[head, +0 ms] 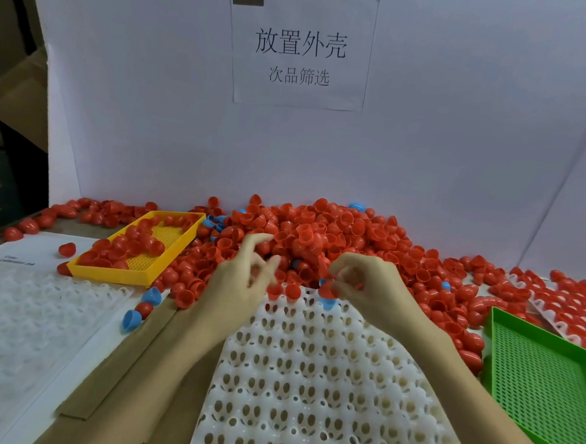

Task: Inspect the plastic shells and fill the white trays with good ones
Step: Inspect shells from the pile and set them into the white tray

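Note:
A big heap of red plastic shells (318, 233), with a few blue ones mixed in, lies against the white back wall. In front of it sits a white tray (309, 377) with rows of holes; two red shells (284, 291) stand in its far row. My right hand (366, 288) pinches a red shell (327, 290) over the tray's far edge, just above a blue shell (327, 303). My left hand (243, 277) hovers over the tray's far left corner, fingers spread and loosely bent, holding nothing that I can see.
A yellow mesh basket (110, 274) partly filled with red shells stands at the left. A green mesh basket (545, 385) sits at the right. Another white tray (32, 312) lies at the left, and a tray filled with red shells (574, 307) at the far right. Loose blue shells (131, 319) lie nearby.

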`<act>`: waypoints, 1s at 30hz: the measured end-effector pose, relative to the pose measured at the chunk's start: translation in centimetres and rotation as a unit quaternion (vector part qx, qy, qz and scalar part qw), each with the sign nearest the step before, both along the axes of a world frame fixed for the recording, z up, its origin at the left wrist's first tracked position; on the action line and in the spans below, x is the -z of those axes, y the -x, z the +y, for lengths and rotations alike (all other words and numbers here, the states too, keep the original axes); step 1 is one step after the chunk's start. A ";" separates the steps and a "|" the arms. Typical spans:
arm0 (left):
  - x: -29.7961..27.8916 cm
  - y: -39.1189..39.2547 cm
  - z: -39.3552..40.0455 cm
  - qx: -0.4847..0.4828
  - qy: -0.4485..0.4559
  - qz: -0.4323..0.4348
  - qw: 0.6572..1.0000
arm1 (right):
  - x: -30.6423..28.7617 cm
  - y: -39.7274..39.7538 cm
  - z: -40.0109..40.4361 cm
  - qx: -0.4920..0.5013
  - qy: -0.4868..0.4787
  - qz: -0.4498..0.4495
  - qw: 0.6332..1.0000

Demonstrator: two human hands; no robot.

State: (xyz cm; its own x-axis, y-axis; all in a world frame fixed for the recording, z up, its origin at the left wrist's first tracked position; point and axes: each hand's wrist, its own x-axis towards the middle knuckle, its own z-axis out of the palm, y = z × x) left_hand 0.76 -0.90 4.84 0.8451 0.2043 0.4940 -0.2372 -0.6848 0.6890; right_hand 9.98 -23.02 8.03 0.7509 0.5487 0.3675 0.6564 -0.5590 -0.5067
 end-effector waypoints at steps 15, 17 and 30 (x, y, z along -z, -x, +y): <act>4.4 -1.3 0.6 0.039 -0.328 0.096 0.939 | 0.9 -3.5 6.7 0.015 0.293 -0.033 0.955; 4.4 -1.2 0.6 0.037 -0.337 0.095 0.936 | 1.2 -3.4 6.9 0.015 0.302 -0.030 0.953; 3.8 -0.8 0.2 0.039 -0.356 0.124 0.925 | 0.9 -4.4 0.0 0.023 0.082 0.024 0.996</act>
